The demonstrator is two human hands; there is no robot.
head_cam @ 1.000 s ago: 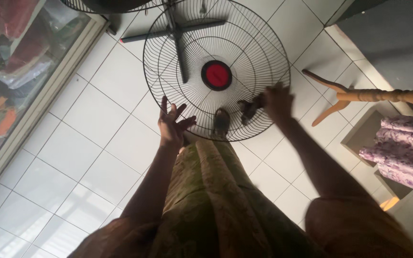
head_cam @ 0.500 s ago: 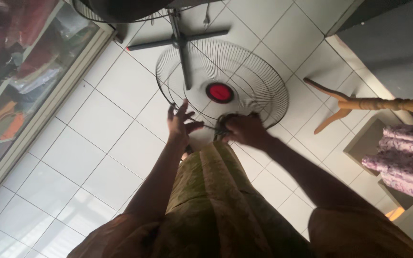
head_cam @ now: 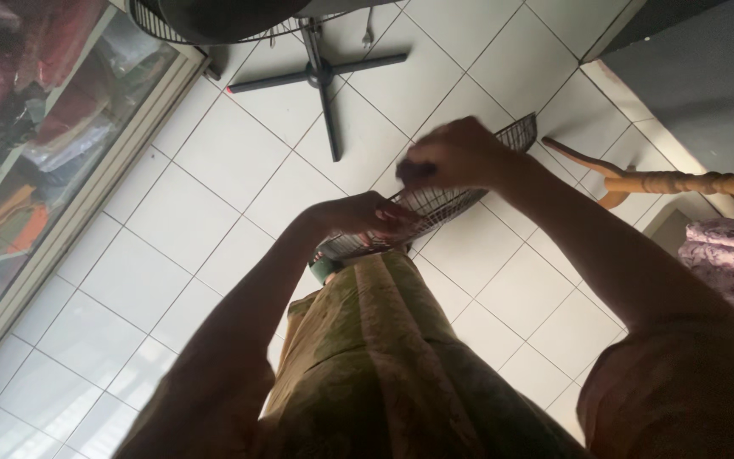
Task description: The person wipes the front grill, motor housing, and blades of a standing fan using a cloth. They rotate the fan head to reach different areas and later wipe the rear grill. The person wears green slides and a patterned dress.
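Lifting of the wire fan grille (head_cam: 435, 204) seems the step in hand: it hangs tilted, nearly edge-on, between both hands. The left hand (head_cam: 358, 214) grasps its near rim; the right hand (head_cam: 456, 153) is clenched on the upper rim. Beyond the hands the fan stand (head_cam: 320, 68) lies on the white tiled floor (head_cam: 214, 195). The next move probably needs a steady two-handed hold.

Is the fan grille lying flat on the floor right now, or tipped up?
Tipped up. The wire fan grille shows nearly edge-on, held off the tiles by the left hand and the right hand.
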